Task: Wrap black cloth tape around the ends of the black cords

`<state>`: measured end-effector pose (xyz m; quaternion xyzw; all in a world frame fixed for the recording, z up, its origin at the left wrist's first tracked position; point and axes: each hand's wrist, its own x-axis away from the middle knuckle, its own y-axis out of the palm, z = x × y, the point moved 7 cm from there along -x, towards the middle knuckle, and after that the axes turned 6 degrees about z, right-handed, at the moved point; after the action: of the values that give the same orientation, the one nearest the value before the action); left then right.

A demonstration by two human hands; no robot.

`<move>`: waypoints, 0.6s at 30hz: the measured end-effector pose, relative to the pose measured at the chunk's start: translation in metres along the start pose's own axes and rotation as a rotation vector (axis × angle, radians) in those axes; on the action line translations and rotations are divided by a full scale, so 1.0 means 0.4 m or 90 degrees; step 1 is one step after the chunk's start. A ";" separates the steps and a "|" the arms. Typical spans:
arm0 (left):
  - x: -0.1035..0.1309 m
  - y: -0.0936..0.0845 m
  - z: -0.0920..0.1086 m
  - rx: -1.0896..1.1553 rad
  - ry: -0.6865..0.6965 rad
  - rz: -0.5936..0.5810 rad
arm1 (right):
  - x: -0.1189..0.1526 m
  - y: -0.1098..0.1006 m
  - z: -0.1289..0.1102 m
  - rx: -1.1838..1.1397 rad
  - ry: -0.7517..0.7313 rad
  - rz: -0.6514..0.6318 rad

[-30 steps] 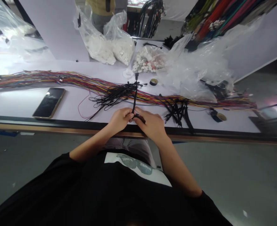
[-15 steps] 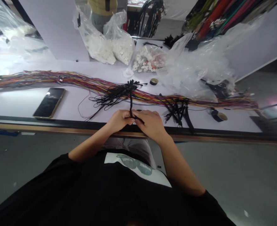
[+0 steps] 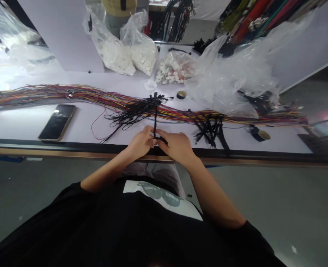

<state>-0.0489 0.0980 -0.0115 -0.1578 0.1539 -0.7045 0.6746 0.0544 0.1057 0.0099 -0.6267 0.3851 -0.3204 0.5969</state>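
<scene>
Near the table's front edge, my left hand [image 3: 141, 143] pinches a black wrapped cable [image 3: 155, 124] between thumb and fingers. That cable runs straight away from me to the black connectors. My right hand [image 3: 178, 145] meets the left at the same spot, its thumb and fingers closed on a short black length of the cable that bends to the right. The fingers partly cover the joint. Just beyond lies a heap of thin black looped wires [image 3: 133, 112] with small connectors, resting on a long bundle of coloured wires [image 3: 97, 97].
Black strips [image 3: 210, 129] lie to the right, near a tape roll [image 3: 261, 135]. Another tape roll [image 3: 181, 95] sits behind the wires. A phone [image 3: 57, 122] is at the left. Bags of white connectors [image 3: 144, 57] and loose clear plastic [image 3: 230, 81] line the back.
The hands stay together on the black cable, with small finger shifts. Less of the short black end shows past the right thumb. The camera view has shifted slightly.
</scene>
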 end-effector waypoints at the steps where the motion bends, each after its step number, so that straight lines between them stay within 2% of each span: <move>1: -0.001 0.004 -0.007 0.054 -0.030 -0.013 | -0.001 -0.001 0.002 -0.010 -0.001 0.003; 5: -0.004 0.026 -0.039 0.295 -0.164 -0.047 | -0.006 -0.006 0.010 -0.067 0.013 0.010; 7: -0.004 0.032 -0.046 0.360 -0.192 -0.047 | -0.008 -0.007 0.018 -0.080 0.032 0.017; 10: -0.004 0.031 -0.046 0.370 -0.179 -0.048 | -0.007 -0.008 0.023 -0.080 0.040 0.031; 18: -0.010 0.029 -0.056 0.288 -0.108 -0.031 | 0.000 -0.006 -0.004 0.019 -0.039 0.021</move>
<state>-0.0478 0.1015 -0.0367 -0.0650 -0.0686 -0.7214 0.6860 0.0534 0.1049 0.0124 -0.6211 0.3722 -0.2965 0.6228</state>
